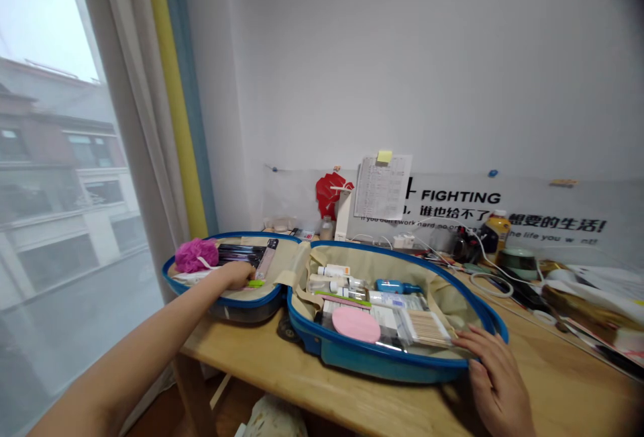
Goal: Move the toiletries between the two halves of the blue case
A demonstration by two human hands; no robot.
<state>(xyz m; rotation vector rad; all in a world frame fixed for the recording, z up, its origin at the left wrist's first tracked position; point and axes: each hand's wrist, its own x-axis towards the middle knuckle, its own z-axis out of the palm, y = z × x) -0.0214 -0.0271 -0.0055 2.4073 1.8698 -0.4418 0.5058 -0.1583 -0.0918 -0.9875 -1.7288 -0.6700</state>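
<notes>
A blue oval case (pixel 392 368) lies open on the wooden table, its two halves side by side. My left hand (pixel 237 276) reaches into the left half, fingers bent down near a bright green item (pixel 255 283); whether it grips this is unclear. A magenta mesh puff (pixel 196 256) and dark slim packages (pixel 241 254) lie around it. My right hand (pixel 496 373) rests with spread fingers on the right half's rim. Inside that half are a pink oval pad (pixel 355 325), a pack of wooden sticks (pixel 426 327), a blue bottle (pixel 397 287) and several small clear bottles.
Behind the case stand a white lamp-like object (pixel 343 214) and a white power strip (pixel 403 241) with cables. An orange-yellow bottle (pixel 497 232), a green jar (pixel 518 262) and clutter fill the right back. A window and curtains (pixel 151 121) are at left.
</notes>
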